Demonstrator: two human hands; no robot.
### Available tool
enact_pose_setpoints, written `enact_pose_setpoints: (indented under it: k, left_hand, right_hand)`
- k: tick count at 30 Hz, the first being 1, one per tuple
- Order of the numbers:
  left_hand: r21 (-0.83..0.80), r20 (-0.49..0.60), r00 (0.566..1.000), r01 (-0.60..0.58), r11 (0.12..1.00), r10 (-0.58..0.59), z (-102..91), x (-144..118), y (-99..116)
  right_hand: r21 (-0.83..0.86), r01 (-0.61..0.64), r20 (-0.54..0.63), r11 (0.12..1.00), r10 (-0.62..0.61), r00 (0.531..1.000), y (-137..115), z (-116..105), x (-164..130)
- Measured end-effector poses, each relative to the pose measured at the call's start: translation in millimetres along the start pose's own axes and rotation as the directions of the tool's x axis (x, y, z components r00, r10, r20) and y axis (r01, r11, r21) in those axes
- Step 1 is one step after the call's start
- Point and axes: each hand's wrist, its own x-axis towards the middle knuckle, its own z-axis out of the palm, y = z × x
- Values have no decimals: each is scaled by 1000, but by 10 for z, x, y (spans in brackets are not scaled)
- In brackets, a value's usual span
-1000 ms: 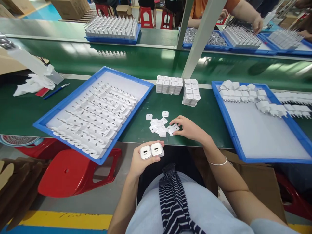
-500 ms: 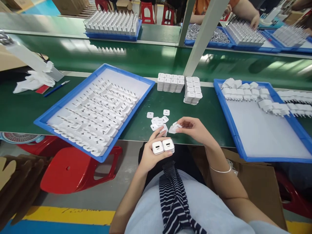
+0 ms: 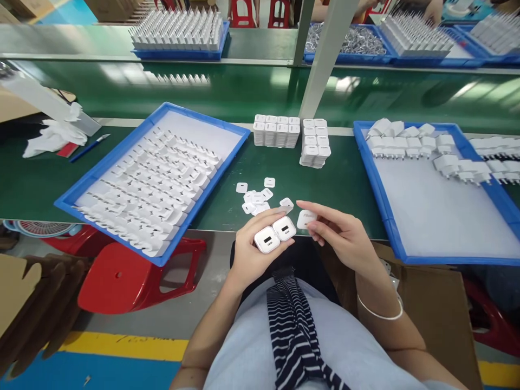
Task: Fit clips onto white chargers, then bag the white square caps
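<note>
Two white USB chargers point(image 3: 266, 240) lie side by side in my left hand point(image 3: 248, 252), port faces up, with the fingers wrapped round them. Between the thumb and fingers of my right hand point(image 3: 347, 235) is a thin white square cover point(image 3: 306, 219), tilted, just right of the chargers. Another white cover point(image 3: 286, 203) shows at my left fingertips; whether they touch it I cannot tell. Beyond my left hand, several loose covers point(image 3: 257, 199) are scattered on the green table point(image 3: 280, 168).
Stacks of white covers point(image 3: 276, 132) stand at the table's back beside a post point(image 3: 320, 70). On the left is a blue-rimmed tray point(image 3: 117, 157) of chargers with metal pins. Another blue tray point(image 3: 422, 222) on the right holds white plugs. A co-worker's hand point(image 3: 434, 12) shows across the line.
My right hand has moved right and raised one cover off the table area. My left hand has tilted the two chargers, and its fingers have come off the loose covers.
</note>
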Motion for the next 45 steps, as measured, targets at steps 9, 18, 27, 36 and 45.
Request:
enact_pose_setpoints:
  k: [9,18,27,36,45]
  left_hand:
    - [44,101,994,-55,998,50,-1,66,113]
    - [40,143,983,-119,992,112,13,63,105]
    - [81,157,979,-144,986,130,11,57,134]
    - [136,187,975,-148,980,121,-8,30,119]
    - [122,192,972,-161,979,135,7,9,101]
  right_hand:
    - [215,-11,70,977,-4,998,-69,1,9]
    - [273,-110,158,956,68,985,-11,16,45]
    - [214,-134,146,968,104,984,-17,29,37]
    - [271,-281,148,921,249,957,-58,34,36]
    - [265,-328,189,907,284,940,-58,23,51]
